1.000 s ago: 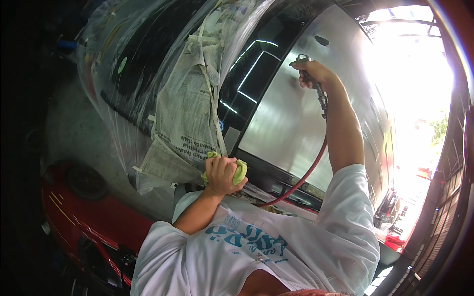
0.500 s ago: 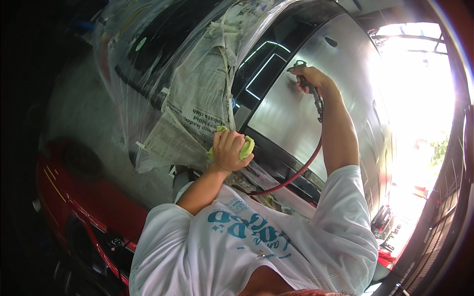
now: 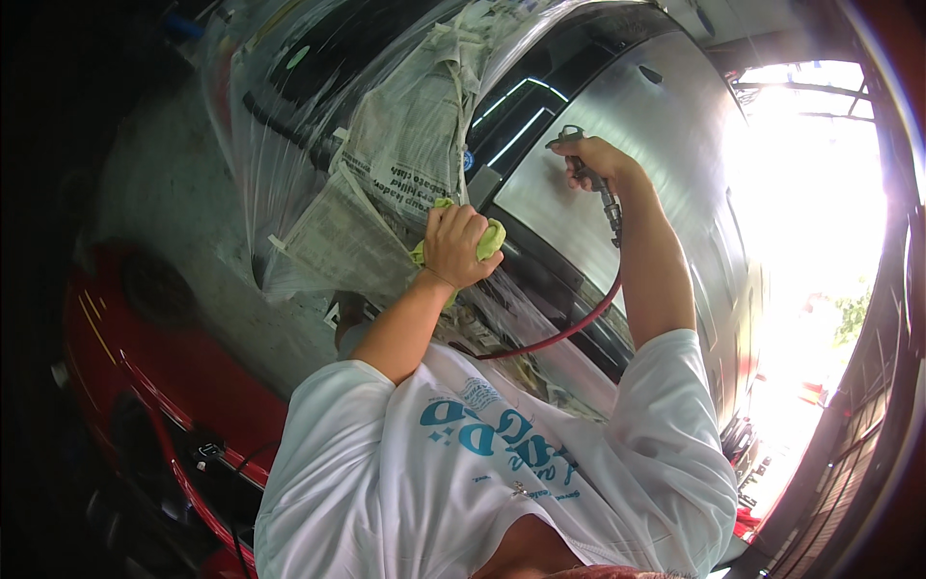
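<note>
My right hand is closed around an air blow gun, held over the grey car roof panel. A red hose runs from the gun's coupling down past my right forearm and back under my chest. In my left hand is a bunched yellow-green cloth, its folds showing on both sides of the fingers. That hand is beside the newspaper masking and the car's dark glass; whether it touches either, I cannot tell.
Clear plastic sheeting drapes over the car on the left, along the newspaper. A red car stands close at my left. Bright daylight fills an opening on the right, beside a barred gate.
The whole view has shifted, with the car sitting higher in the picture. Relative to the grey panel, my right hand and the blow gun have come nearer and leftward. Both grips are unchanged.
</note>
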